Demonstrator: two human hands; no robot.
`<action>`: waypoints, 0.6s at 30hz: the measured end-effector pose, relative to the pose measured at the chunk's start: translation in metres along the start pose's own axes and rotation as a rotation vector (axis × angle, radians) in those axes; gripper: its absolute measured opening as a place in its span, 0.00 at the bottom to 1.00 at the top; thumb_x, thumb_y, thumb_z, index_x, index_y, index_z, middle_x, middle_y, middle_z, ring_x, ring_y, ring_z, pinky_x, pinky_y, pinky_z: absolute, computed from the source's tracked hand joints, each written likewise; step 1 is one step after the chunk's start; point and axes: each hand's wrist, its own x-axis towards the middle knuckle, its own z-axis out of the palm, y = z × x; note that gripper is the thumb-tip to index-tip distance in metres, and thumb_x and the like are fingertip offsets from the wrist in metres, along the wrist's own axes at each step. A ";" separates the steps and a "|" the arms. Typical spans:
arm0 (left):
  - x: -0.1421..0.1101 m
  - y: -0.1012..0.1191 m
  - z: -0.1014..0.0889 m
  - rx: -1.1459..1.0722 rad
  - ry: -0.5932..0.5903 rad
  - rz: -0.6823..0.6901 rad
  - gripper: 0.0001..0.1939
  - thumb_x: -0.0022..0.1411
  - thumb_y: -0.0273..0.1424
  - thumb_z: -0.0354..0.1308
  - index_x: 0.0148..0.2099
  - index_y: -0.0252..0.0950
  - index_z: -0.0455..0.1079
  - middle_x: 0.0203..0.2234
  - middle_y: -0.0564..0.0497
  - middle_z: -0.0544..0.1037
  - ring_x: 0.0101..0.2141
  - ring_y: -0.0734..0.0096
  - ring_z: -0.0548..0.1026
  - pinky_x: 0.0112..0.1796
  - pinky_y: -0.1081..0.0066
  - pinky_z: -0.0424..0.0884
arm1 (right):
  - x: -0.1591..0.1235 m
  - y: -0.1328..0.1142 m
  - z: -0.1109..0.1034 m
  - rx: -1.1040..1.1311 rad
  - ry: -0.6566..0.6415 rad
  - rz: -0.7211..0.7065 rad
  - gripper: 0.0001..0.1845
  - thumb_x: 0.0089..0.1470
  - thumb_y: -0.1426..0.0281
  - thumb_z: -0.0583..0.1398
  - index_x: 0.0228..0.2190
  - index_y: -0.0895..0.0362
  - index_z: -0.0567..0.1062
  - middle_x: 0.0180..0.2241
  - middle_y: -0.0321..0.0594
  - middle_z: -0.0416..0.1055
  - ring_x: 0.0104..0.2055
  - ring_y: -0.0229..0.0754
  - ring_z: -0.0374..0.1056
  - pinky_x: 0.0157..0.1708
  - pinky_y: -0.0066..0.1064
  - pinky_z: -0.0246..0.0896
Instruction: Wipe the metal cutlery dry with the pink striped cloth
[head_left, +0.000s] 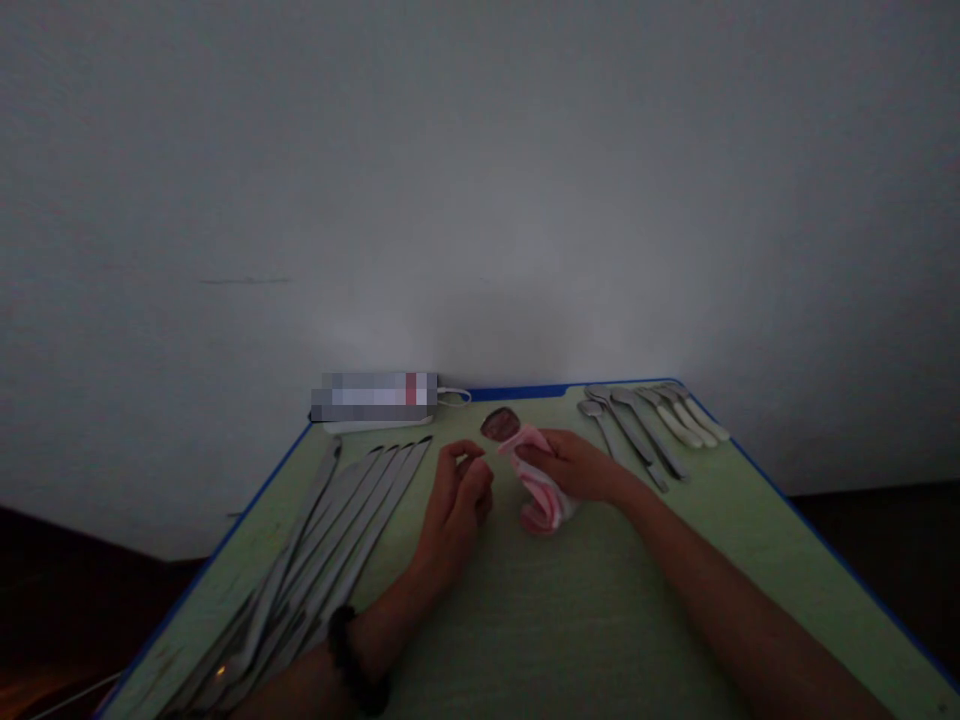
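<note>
Right hand [574, 466] grips soft pink cloth [546, 498] beside spoon [500, 424]; left hand [454, 505] curls, contents unclear. Spoon judged stiff, slippery; best held by its handle.

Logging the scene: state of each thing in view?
Left hand: fingers curled, grip unclear
Right hand: shut on cloth
Cloth: crumpled
Spoon: partly covered by cloth
Left cutlery: lying, overlapping
Spoons: lying, bunched
White-handled cutlery: lying side by side
Cable: looped
Bracelet: worn

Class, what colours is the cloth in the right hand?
The cloth is pink and white, clearest in the head view.
</note>
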 end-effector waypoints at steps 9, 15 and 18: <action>0.001 0.002 -0.001 0.522 -0.205 -0.191 0.34 0.64 0.50 0.32 0.22 0.34 0.66 0.12 0.56 0.63 0.16 0.75 0.62 0.22 0.73 0.56 | -0.024 -0.064 -0.029 -0.730 -0.364 0.217 0.17 0.56 0.62 0.51 0.30 0.58 0.76 0.30 0.46 0.75 0.32 0.43 0.69 0.29 0.30 0.53; 0.001 0.008 0.001 0.623 -0.316 -0.153 0.32 0.65 0.48 0.34 0.23 0.34 0.68 0.12 0.56 0.65 0.19 0.72 0.66 0.26 0.73 0.59 | -0.028 -0.073 -0.020 -0.838 -0.285 0.270 0.16 0.55 0.61 0.53 0.33 0.58 0.75 0.33 0.49 0.74 0.37 0.48 0.69 0.31 0.32 0.55; 0.001 0.006 -0.001 0.592 -0.332 -0.139 0.30 0.65 0.46 0.35 0.21 0.35 0.65 0.13 0.57 0.64 0.19 0.73 0.65 0.25 0.74 0.59 | -0.028 -0.069 -0.030 -0.734 -0.268 0.223 0.15 0.52 0.60 0.57 0.38 0.55 0.73 0.35 0.44 0.74 0.38 0.45 0.69 0.31 0.30 0.55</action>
